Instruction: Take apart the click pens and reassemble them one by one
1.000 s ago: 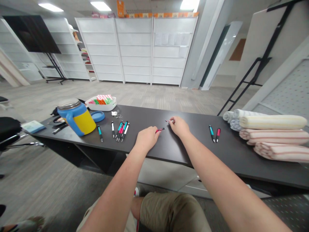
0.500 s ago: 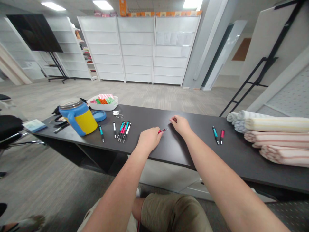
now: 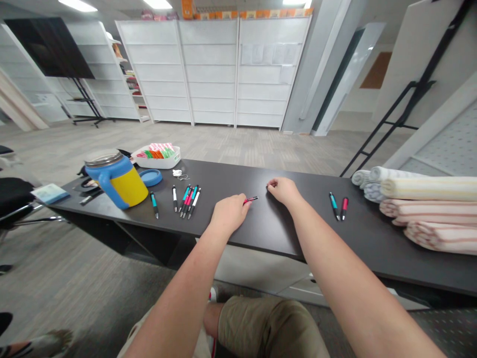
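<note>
From the left hand (image 3: 229, 213) juts a slim pen (image 3: 251, 200).

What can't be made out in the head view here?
In the head view:
What, if anything, the right hand pinches: its grip covers it.
Rest of the red pen: hidden by the left hand.
Right ends of the pink-striped rolls: cut off by the picture's edge.
Any lettering on the clustered pens: too small.

Arms (image 3: 186, 283) (image 3: 343, 268) outstretched, both hands (image 3: 229, 213) (image 3: 284, 191) curled, slightly apart.
</note>
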Tool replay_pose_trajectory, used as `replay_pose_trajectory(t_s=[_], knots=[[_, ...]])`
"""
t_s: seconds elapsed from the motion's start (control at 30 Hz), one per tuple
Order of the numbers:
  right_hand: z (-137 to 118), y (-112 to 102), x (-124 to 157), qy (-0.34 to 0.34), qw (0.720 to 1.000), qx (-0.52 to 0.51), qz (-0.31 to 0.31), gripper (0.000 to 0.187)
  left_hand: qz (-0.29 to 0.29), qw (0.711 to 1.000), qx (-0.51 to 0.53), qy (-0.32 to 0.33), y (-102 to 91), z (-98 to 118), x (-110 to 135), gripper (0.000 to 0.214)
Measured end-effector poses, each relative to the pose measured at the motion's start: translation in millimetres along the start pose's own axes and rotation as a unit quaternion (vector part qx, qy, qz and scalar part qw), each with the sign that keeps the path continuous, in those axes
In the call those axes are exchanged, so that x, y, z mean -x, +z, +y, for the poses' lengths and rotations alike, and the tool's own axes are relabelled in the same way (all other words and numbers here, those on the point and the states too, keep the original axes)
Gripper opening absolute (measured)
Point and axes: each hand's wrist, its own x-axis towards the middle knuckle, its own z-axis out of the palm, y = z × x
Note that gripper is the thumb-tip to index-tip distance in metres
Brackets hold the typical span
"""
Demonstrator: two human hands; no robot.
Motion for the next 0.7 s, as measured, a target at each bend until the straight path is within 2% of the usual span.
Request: replay_pose_trajectory(t_s=[0.27,0.43,0.47,0.53,0.6,0.7], knots=[[3.9,4.4,-1.1,-0.095,0.995,-0.033,-0.015,0.024,-0.006,1.0,-0.003,-0.006,-0.1,0.3,0.2,0.034],[-3.5,-7.7,11.5,-0.081,0.993,-0.074,0.034,0.025,0.009,1.0,0.005,-0.007,2.5,-2.3,-1.1,0.031],[-7.5,-10.6,16.7,-0.076,0.992,-0.09,0.039,0.03,0.01,1.0,0.003,-0.008,2.4,-2.5,-1.5,0.031],[-17.3,-14.1,28.5,-0.073,0.99,-0.122,0.008,0.046,0.01,1.0,-0.004,-0.008,1.7,-2.1,-2.2,0.031],[-27.4,-14.3,39.7,-0.068,0.984,-0.152,-0.06,0.063,0.009,1.0,-0.015,0.007,1.0,-1.2,-2.9,0.031],[-38.9,-11.2,49.6,-0.082,0.973,-0.16,-0.148,0.069,0.008,0.999,-0.033,0.038,1.3,-0.2,-3.7,0.028]])
